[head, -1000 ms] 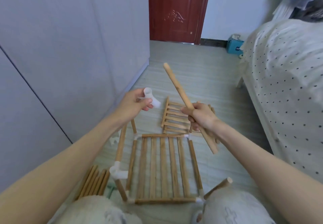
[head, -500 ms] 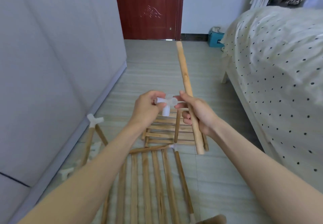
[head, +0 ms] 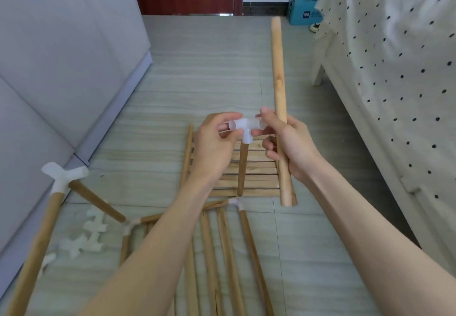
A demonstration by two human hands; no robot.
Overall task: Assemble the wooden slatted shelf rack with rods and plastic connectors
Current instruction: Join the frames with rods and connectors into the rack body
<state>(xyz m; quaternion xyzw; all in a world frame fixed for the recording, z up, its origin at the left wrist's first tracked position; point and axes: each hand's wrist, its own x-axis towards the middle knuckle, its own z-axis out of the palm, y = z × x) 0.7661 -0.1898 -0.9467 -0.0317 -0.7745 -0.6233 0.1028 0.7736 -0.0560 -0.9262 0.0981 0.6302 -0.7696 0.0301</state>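
Both hands meet over the floor (head: 197, 73), above a loose slatted panel (head: 256, 167) that lies flat near the bed (head: 394, 68). The left hand (head: 212, 143) pinches one socket of a white plastic connector (head: 244, 128) between thumb and fingertips. The right hand (head: 291, 147) has its lower fingers curled round a long wooden rod (head: 278, 98), held nearly upright, while its thumb and forefinger pinch the connector's opposite socket. The connector appears to sit on top of a short upright rod (head: 243, 167); whether that rod is fully seated I cannot tell.

Nearer the person, the partly built shelf frame (head: 222, 241) lies on the floor with a corner connector (head: 235, 202) at its far right corner. At the left, by the grey cabinet (head: 61, 44), a leg rod (head: 39, 241) carries another connector (head: 61, 173), and spare connectors (head: 84, 239) lie loose on the floor beside it.

The likely trouble is the right hand's double duty. With only the lower fingers on the long rod, it could slip or swing as the thumb and forefinger work, knocking the short rod askew. Pressing on the connector off-axis could tilt it in its socket or twist it so its open sockets face the wrong way for the next rod.
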